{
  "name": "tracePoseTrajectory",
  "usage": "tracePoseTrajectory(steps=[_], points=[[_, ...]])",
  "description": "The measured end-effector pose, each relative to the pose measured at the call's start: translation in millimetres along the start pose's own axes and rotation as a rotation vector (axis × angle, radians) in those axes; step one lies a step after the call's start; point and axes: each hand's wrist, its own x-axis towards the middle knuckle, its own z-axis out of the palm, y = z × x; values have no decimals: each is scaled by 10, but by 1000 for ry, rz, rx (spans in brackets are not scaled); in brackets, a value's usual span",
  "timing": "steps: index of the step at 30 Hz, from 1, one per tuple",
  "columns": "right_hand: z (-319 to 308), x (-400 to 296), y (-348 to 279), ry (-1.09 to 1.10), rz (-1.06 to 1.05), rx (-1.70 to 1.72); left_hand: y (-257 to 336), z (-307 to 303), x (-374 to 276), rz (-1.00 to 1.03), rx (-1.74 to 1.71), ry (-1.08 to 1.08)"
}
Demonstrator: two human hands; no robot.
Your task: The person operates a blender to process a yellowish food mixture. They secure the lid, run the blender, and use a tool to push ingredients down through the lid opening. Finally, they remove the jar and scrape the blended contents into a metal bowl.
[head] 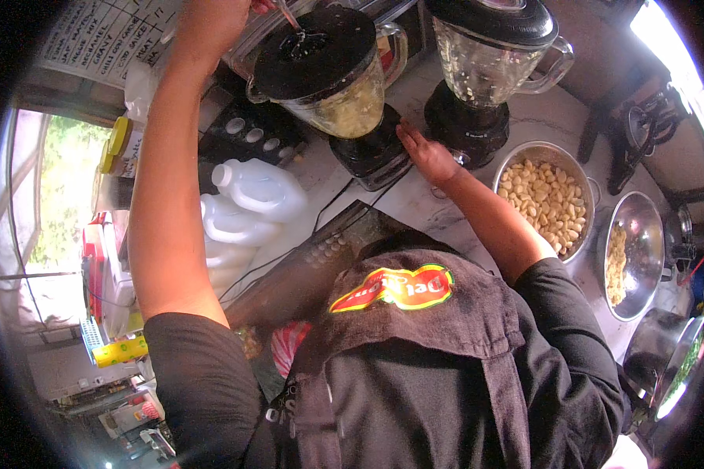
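My left hand (217, 23), partly cut off by the top edge, grips the handle of a slender utensil (290, 16) that reaches down to the opening in a black blender lid (322, 58). Under the lid, a clear blender jar (355, 105) holds a pale yellowish mass and stands on a dark base (375, 155). My right hand (431, 157) is beside that base, its fingers extended near the base's upper right side and holding nothing. To the right stands a second blender (487, 64) with a black lid and pale bits stuck inside its jar.
At right are a metal pot (591, 225) of peeled garlic cloves, a steel bowl (645, 252) with a pale minced mass and another pot (654, 352). White plastic jugs (264, 190) stand at left. A black cord (328, 205) crosses the marble-patterned counter (410, 214).
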Motion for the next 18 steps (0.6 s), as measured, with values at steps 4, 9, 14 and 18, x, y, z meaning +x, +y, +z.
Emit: tracePoseTrajectory(steps=[4, 9, 14, 18], points=[[1, 16, -24, 11, 1, -26, 86, -9, -42, 76, 41, -7], [5, 8, -21, 57, -12, 0, 139, -9, -52, 84, 48, -36], [-19, 10, -45, 59, -5, 17, 125, -21, -69, 82, 40, -51], [-60, 17, -71, 2, 26, 16, 143, -20, -88, 70, 37, -39]])
